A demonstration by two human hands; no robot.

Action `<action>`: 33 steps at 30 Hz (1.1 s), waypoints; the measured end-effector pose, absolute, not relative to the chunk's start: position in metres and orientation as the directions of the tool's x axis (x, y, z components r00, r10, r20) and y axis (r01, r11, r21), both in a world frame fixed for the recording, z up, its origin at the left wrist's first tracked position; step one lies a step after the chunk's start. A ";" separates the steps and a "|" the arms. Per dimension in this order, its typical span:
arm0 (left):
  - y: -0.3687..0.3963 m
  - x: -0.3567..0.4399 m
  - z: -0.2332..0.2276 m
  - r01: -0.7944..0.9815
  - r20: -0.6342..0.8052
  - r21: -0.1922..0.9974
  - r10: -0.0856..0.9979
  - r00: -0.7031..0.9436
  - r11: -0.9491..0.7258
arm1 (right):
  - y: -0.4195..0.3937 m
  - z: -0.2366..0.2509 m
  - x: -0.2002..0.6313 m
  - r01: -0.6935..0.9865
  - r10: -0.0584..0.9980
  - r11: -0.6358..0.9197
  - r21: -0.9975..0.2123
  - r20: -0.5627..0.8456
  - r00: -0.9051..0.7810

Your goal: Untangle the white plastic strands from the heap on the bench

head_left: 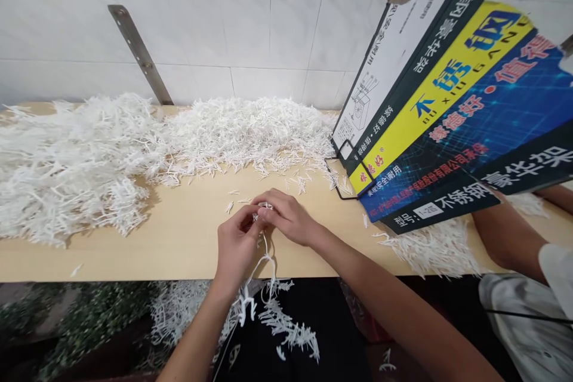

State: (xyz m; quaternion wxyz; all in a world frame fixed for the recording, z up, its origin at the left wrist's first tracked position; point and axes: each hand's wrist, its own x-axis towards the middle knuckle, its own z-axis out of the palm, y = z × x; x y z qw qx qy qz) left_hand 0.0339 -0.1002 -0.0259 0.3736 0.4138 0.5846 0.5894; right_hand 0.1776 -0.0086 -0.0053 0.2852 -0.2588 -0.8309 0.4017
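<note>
My left hand (236,246) and my right hand (286,215) meet over the front of a light wooden table (179,239). Between their fingertips they pinch small white plastic pieces (264,208) strung on a white cord. The strung chain of white pieces (277,310) hangs from my hands past the table's front edge into my lap. A few loose white pieces (233,203) lie on the wood just beyond my fingers.
Big heaps of white plastic pieces (76,161) cover the table's left and back, against a white tiled wall with a metal bracket (138,54). A printed cardboard box (452,107) leans at right. Another person's arm (505,233) rests beyond it. Green foliage (67,322) lies below the table.
</note>
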 end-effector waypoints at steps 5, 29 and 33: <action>-0.106 0.036 -0.023 0.202 0.153 0.976 0.901 -0.407 -0.075 | -0.015 -0.006 0.172 0.286 0.719 0.479 -0.830 0.184 -0.670; -0.095 0.029 -0.023 -0.107 0.014 0.993 0.947 -0.320 -0.050 | -0.019 -0.007 0.165 0.423 0.732 0.520 -0.742 0.131 -0.669; -0.097 0.033 -0.019 -0.125 0.000 0.992 0.975 -0.222 -0.028 | -0.020 -0.008 0.168 0.423 0.778 0.478 -0.770 0.148 -0.610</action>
